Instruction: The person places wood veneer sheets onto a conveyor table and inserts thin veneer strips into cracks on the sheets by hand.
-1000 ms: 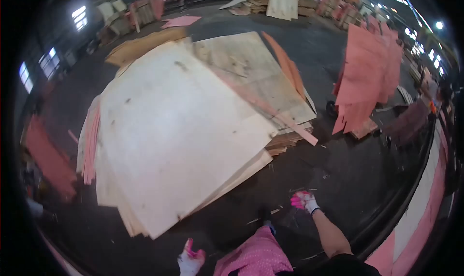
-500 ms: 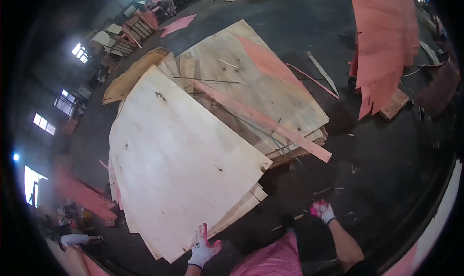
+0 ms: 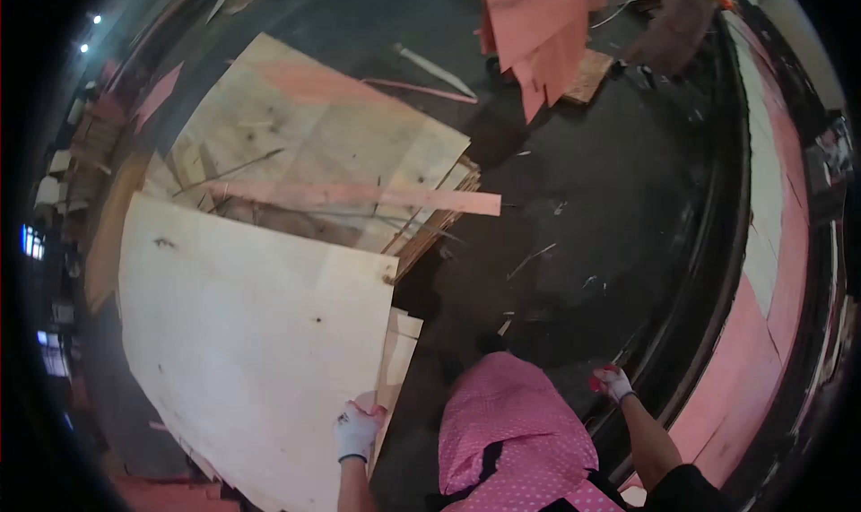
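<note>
My left hand, in a white glove with pink-stained fingers, is over the right edge of a large pale wood veneer sheet. Its fingers look stretched out, though blurred, and I cannot tell whether they press on the sheet. Under that edge, narrower veneer pieces stick out. My right hand, gloved the same way, hangs over the dark floor at the right; its fingers are loosely bent and apart, with nothing visible in them. Between the hands is a pink dotted apron.
Behind the sheet lies a veneer stack with a pink strip across it. Pink sheets hang at the back. On the right, a long raised edge runs beside pink and pale sheets. Splinters lie on the floor.
My view has swung to the right, so the stack sits further left and the pink sheets on the right show more. My left hand now overlaps the veneer sheet more.
</note>
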Action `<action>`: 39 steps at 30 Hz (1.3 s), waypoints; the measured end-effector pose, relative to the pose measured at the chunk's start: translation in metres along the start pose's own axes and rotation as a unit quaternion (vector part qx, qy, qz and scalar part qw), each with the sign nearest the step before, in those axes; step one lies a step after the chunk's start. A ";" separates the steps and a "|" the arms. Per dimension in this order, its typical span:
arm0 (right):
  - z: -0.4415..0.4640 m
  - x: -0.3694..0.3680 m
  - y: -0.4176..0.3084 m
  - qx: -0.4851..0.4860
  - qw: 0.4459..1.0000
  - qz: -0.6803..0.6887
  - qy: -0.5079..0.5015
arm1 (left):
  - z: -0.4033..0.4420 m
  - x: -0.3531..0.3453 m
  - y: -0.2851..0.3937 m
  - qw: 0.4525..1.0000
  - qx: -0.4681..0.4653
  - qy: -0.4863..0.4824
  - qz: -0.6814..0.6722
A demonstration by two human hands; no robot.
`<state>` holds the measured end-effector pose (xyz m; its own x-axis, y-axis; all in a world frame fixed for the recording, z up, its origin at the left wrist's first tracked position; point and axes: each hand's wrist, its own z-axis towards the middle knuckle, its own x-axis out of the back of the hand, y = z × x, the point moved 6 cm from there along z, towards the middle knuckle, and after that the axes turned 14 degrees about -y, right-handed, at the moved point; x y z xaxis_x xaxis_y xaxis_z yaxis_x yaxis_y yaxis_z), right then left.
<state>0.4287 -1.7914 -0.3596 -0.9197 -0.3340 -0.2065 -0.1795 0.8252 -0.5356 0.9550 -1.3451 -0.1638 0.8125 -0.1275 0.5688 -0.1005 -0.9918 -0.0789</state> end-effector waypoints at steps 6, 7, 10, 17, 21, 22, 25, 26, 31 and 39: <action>-0.076 0.097 0.087 -0.059 0.989 -0.116 -0.063 | 0.036 0.097 0.072 0.971 -0.160 0.024 -0.177; -0.070 0.114 0.119 -0.058 0.991 -0.115 -0.046 | 0.060 0.097 0.085 0.932 -0.257 0.132 -0.219; -0.082 0.105 0.158 -0.092 0.976 -0.192 -0.034 | 0.047 0.134 0.155 0.844 -0.422 0.134 -0.302; -0.058 0.065 0.176 -0.106 0.992 0.062 0.034 | 0.037 0.209 0.338 0.899 -0.417 0.082 -0.105; 0.026 0.050 0.065 -0.117 0.990 0.080 0.017 | 0.115 0.204 0.394 0.909 -0.401 0.080 -0.080; 0.052 0.053 0.030 -0.112 0.990 0.082 0.010 | 0.114 0.207 0.405 0.900 -0.419 0.082 -0.084; 0.147 0.058 -0.097 -0.061 0.993 0.096 -0.026 | 0.086 0.243 0.455 0.962 -0.273 -0.001 -0.019; 0.183 0.062 -0.139 -0.032 0.993 0.107 -0.048 | 0.080 0.257 0.470 0.959 -0.280 0.003 -0.051; 0.336 -0.001 -0.384 0.105 0.982 0.108 -0.113 | 0.145 0.287 0.507 0.941 -0.285 -0.010 -0.180; 0.402 -0.273 -0.553 0.023 0.971 -0.124 -0.205 | 0.271 0.327 0.563 0.966 -0.160 0.033 -0.199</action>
<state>0.9196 -2.3392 -0.3361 -0.6331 -0.6799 -0.3701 -0.3530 0.6791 -0.6437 1.3198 -1.9434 -0.2444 0.7861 0.2746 0.5537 0.0318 -0.9127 0.4075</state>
